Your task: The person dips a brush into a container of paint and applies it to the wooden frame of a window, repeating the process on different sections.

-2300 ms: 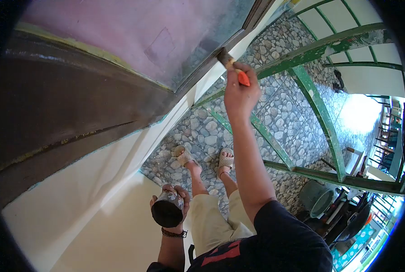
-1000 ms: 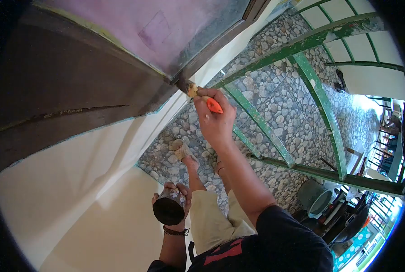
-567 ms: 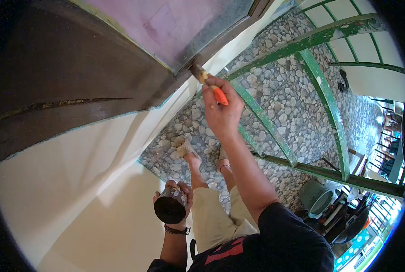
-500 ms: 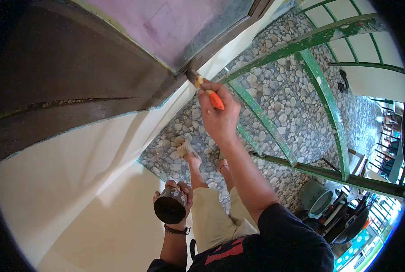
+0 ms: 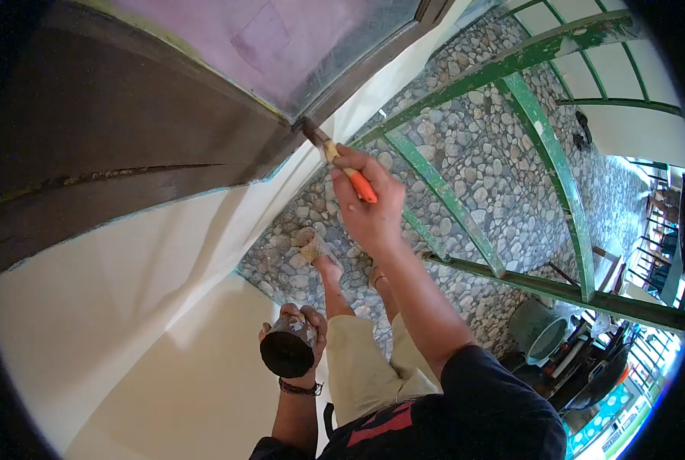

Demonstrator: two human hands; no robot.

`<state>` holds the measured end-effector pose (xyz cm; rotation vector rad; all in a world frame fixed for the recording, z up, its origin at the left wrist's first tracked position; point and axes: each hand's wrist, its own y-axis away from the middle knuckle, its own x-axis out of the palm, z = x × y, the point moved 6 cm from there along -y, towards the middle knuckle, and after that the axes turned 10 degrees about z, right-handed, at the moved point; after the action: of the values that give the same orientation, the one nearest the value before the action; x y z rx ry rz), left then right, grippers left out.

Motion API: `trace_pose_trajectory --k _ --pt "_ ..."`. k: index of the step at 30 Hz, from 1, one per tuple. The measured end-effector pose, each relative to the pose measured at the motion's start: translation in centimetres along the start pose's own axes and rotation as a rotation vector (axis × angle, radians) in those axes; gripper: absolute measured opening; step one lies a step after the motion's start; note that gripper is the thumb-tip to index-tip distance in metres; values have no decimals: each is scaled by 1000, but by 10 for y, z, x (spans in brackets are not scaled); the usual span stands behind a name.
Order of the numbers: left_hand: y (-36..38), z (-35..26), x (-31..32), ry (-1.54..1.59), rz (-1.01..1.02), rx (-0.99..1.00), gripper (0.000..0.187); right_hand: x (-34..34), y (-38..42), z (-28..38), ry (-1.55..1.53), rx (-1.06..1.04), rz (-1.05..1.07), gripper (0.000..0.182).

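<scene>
Gripped in my right hand (image 5: 375, 201) is a paintbrush (image 5: 329, 146) with an orange-tipped handle. Its dark bristles touch the brown window frame (image 5: 204, 92) at the lower corner of a pinkish, hazy pane (image 5: 281, 46). Lower down, my left hand (image 5: 316, 326) wraps around a can (image 5: 289, 346) with dark paint inside and smears on its outer side. The can is held close to my body, away from the frame. A dark bracelet circles my left wrist.
A green metal ladder-like frame (image 5: 546, 146) with chipped paint stands to the right. Cream wall (image 5: 128, 276) runs below the brown wood. The floor (image 5: 465, 169) is pebbled stone. A grey-green bucket (image 5: 538, 333) stands among clutter at the lower right.
The brush tip has shifted slightly left along the frame to the pane's corner, and more of the bristles show. The left hand holds the can in the same place.
</scene>
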<state>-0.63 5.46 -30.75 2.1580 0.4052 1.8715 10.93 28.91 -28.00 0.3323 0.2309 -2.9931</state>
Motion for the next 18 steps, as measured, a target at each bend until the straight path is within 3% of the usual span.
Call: trace_pose_trajectory --k 2,4,7,12,15,18 --pt "-1 0 -2 5 15 2 59 3 0 0 6 -37 5 17" --pt "1 0 -1 11 27 6 59 12 3 6 -69 -69 138 18" --pt "2 0 -7 -8 -55 13 58 1 5 0 -92 63 72 18" --pt "-4 6 1 -13 -5 -1 56 8 2 6 -31 -76 103 18" --pt "-3 6 -2 -25 -49 13 57 2 1 1 -140 92 41 18" --pt "-6 10 -5 14 -11 -13 58 2 0 3 -90 -1 58 18"
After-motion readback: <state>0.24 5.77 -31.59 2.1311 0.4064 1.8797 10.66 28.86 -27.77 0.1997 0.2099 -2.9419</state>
